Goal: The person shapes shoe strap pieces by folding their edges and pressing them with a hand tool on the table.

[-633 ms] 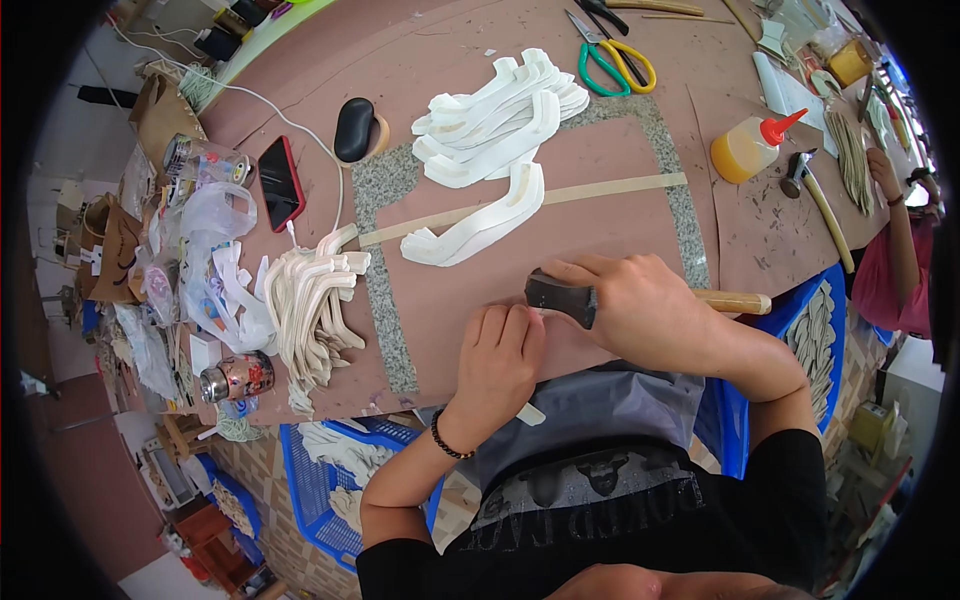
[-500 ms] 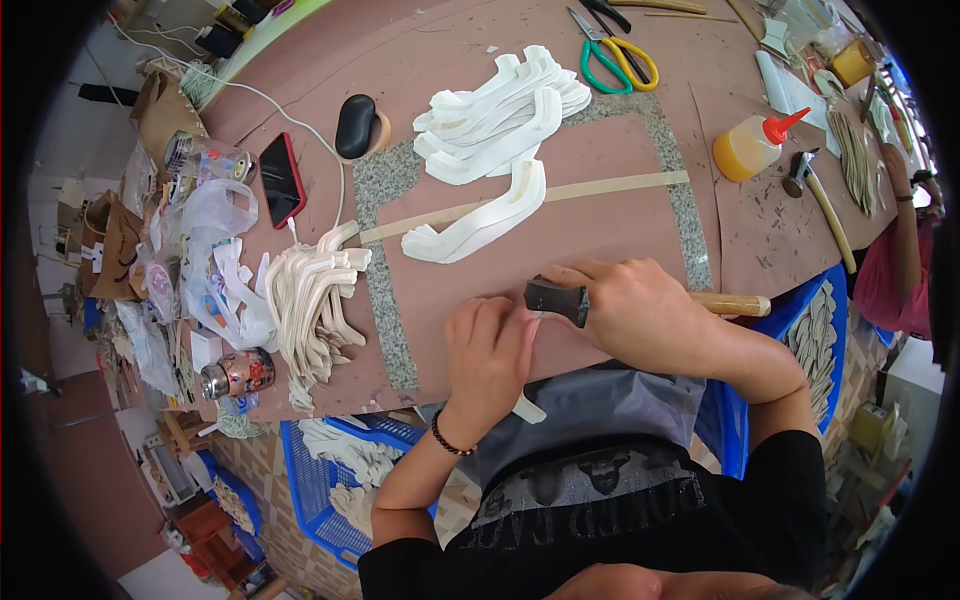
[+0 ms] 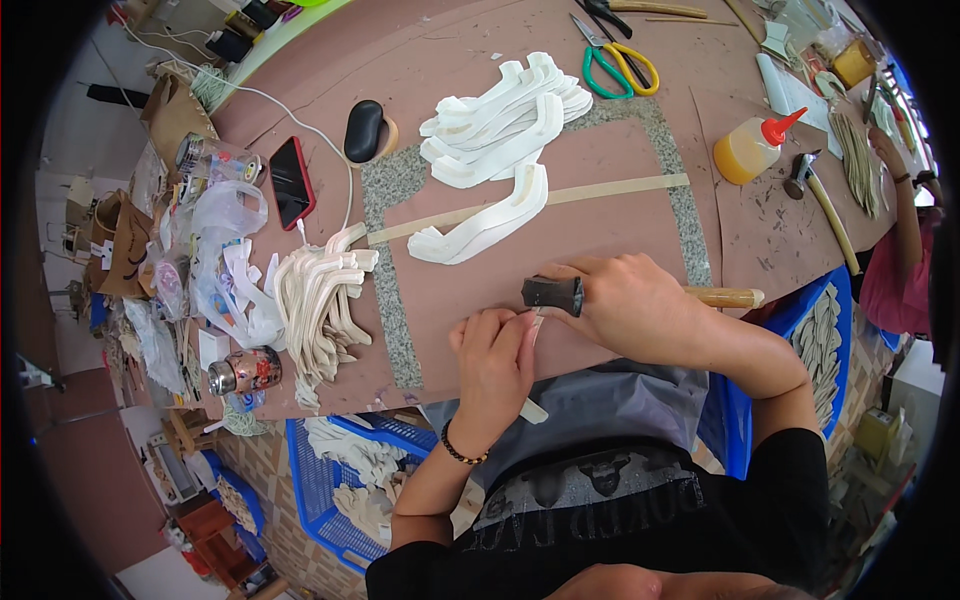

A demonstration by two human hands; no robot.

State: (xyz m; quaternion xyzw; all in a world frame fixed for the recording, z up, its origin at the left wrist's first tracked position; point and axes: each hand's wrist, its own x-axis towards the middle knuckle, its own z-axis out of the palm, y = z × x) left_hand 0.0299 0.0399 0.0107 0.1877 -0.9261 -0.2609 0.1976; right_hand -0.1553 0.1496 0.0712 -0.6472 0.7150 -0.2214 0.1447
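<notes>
My right hand [image 3: 632, 305] is wrapped round a hammer close to its dark metal head [image 3: 552, 293]. The wooden handle [image 3: 728, 298] sticks out to the right past my wrist. Just left of the hammer head, my left hand [image 3: 493, 358] pinches a narrow off-white strip [image 3: 533, 411], whose lower end hangs out toward the table's near edge. Its upper end shows between my fingertips and the hammer; most of the strip is covered by my fingers. Beyond my hands lies one curved white strip [image 3: 482, 226], touching a stack of similar white pieces [image 3: 490, 140].
A bundle of cream strips [image 3: 322, 310], a phone [image 3: 291, 182] and plastic bags [image 3: 228, 210] lie left. Scissors [image 3: 620, 68], a glue bottle [image 3: 748, 150] and another hammer [image 3: 826, 205] lie right. Blue baskets [image 3: 310, 490] stand below the table. Another person's arm [image 3: 905, 210] is far right.
The view has shifted slightly, moving the table things a little to the right. Both hands keep their grips, with the hammer head still beside my left fingertips.
</notes>
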